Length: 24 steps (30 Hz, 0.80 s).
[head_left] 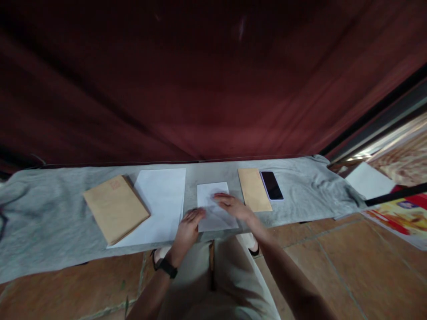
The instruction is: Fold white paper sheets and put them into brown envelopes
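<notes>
A folded sheet of white paper lies on the grey cloth in front of me. My right hand rests flat on it from the right, fingers stretched towards its middle. On the paper's left edge lies my left hand, fingers extended and close together, fingertips touching the paper. Neither hand grips it. Left of it is a stack of larger white sheets, partly under a pile of brown envelopes. To the right, a single brown envelope lies beside a dark-screened phone.
Grey cloth covers the long narrow surface. A dark red curtain hangs right behind it. At the right are a dark metal frame and a colourful printed box. Brown tiles form the floor below.
</notes>
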Each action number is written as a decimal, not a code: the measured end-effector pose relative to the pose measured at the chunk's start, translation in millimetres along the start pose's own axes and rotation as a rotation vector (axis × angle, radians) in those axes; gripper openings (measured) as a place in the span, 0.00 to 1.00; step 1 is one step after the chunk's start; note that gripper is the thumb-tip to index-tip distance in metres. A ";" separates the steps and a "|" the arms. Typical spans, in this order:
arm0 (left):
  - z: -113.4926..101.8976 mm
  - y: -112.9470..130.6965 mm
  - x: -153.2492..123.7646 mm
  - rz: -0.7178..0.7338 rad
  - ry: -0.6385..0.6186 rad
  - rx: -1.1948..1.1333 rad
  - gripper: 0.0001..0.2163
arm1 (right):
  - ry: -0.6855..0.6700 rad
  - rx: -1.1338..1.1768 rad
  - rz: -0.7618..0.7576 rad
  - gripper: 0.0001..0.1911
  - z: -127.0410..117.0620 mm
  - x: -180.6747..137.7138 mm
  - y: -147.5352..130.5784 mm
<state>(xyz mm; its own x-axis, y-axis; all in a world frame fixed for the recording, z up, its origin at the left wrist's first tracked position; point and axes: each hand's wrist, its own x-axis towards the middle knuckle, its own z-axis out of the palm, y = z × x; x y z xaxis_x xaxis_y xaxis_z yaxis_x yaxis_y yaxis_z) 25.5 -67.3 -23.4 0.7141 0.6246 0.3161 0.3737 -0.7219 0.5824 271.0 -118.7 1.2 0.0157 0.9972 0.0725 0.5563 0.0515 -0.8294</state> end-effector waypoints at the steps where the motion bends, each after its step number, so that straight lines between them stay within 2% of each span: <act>1: 0.1 0.8 -0.9 0.031 -0.022 0.043 0.24 | -0.059 -0.158 -0.068 0.20 6.9 4.4 -3.2; 4: 1.6 1.0 -4.2 0.093 -0.083 0.148 0.31 | -0.149 -0.509 -0.169 0.23 29.6 13.5 -10.6; 8: 4.3 -2.0 -7.4 0.101 -0.104 0.233 0.33 | -0.095 -0.690 -0.219 0.24 48.3 21.2 -10.2; 13: 5.0 -2.5 -9.2 0.100 -0.132 0.246 0.32 | -0.016 -0.726 -0.203 0.24 47.4 35.4 -1.4; 19: 5.0 0.1 -13.8 0.067 -0.166 0.246 0.37 | 0.035 -0.663 -0.120 0.24 38.9 52.6 4.4; 24: 6.7 1.8 -16.7 0.059 -0.166 0.251 0.39 | 0.055 -0.650 -0.081 0.25 46.4 45.9 0.6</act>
<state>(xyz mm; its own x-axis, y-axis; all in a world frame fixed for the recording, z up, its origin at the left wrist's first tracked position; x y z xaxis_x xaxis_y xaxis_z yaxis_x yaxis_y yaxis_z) 18.2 -81.0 -32.7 0.8179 0.5375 0.2053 0.4489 -0.8193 0.3566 233.5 -70.5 -21.6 -0.0142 0.9864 0.1635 0.9458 0.0663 -0.3179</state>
